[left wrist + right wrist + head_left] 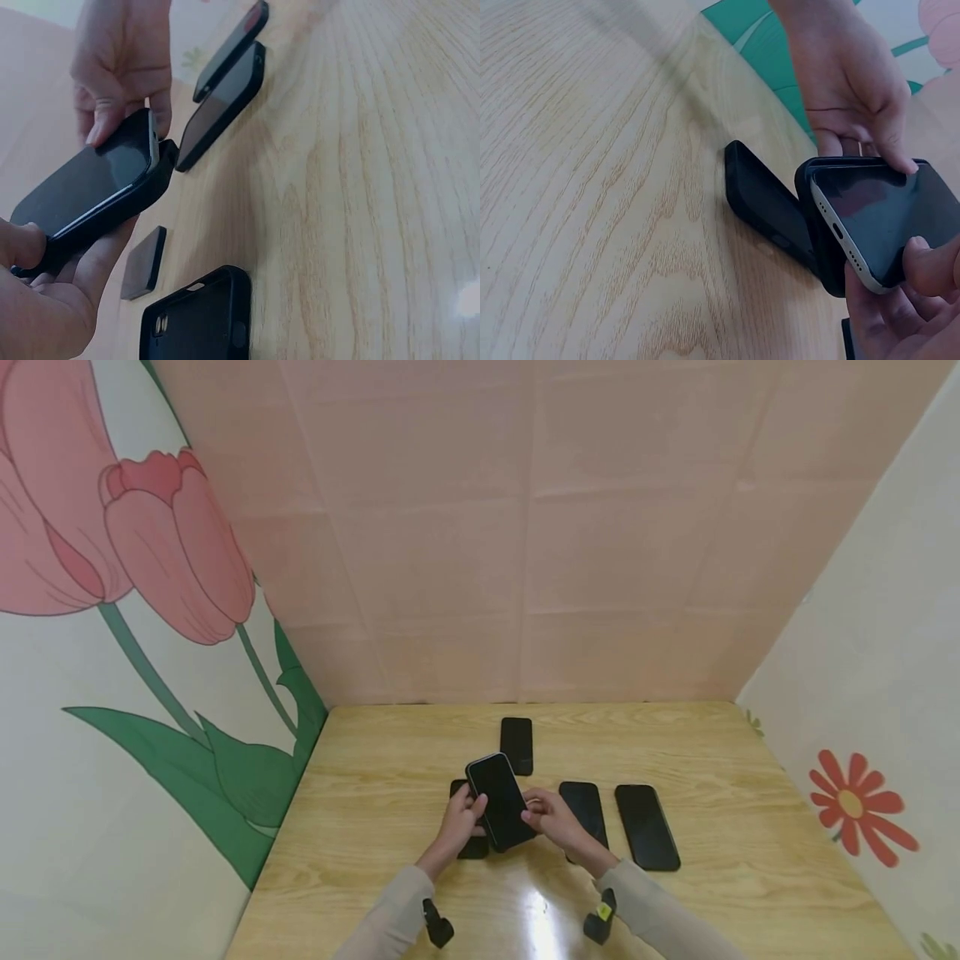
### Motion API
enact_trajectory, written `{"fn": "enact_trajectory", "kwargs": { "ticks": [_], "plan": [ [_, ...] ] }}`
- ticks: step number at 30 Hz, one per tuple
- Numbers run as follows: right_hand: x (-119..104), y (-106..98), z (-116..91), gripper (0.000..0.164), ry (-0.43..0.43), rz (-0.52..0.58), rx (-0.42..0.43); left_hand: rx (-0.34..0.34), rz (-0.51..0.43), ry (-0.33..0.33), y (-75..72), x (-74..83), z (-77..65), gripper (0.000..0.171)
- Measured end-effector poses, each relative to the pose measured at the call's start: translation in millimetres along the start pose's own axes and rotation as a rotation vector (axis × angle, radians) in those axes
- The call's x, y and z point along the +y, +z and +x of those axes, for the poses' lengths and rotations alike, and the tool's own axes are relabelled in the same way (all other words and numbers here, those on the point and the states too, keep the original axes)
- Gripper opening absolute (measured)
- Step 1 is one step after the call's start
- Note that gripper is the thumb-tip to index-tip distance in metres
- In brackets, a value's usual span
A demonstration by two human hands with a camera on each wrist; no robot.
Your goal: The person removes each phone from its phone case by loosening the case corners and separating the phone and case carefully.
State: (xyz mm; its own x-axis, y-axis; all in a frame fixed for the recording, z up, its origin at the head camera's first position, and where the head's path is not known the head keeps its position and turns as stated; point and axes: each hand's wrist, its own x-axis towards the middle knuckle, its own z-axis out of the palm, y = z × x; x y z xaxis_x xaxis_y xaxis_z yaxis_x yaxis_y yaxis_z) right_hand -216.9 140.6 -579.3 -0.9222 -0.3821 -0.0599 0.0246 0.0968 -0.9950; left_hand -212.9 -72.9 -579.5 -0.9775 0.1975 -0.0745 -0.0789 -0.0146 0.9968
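Both hands hold a smartphone with a dark screen above the table. My left hand grips its left edge, thumb over the front. My right hand pinches the lower right edge, its thumb on the glass in the right wrist view. A black phone case is around the phone, whose silver bottom end with the charging port stands out of the case. Partly hidden below the left hand, an empty black phone case lies open side up on the table.
One dark phone lies behind the hands on the wooden table. Two more, a dark phone partly behind the right wrist and another dark phone, lie to the right. Walls stand behind and at both sides.
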Motion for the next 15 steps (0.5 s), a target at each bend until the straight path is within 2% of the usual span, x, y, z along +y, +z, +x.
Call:
{"fn": "enact_trajectory", "kwargs": {
  "ticks": [7, 11, 15],
  "plan": [
    [0, 1, -2, 0.026, 0.011, 0.003, 0.004, 0.001, -0.013, 0.001, -0.5, -2.8, -0.3, 0.034],
    [0, 1, -2, 0.026, 0.007, -0.046, 0.035, 0.015, -0.004, -0.011, -2.6, -2.5, -1.2, 0.032],
    [1, -2, -2, 0.026, 0.007, -0.079, 0.080, 0.020, -0.001, -0.018, -5.6, 9.0, -8.0, 0.030]
  ]
}}
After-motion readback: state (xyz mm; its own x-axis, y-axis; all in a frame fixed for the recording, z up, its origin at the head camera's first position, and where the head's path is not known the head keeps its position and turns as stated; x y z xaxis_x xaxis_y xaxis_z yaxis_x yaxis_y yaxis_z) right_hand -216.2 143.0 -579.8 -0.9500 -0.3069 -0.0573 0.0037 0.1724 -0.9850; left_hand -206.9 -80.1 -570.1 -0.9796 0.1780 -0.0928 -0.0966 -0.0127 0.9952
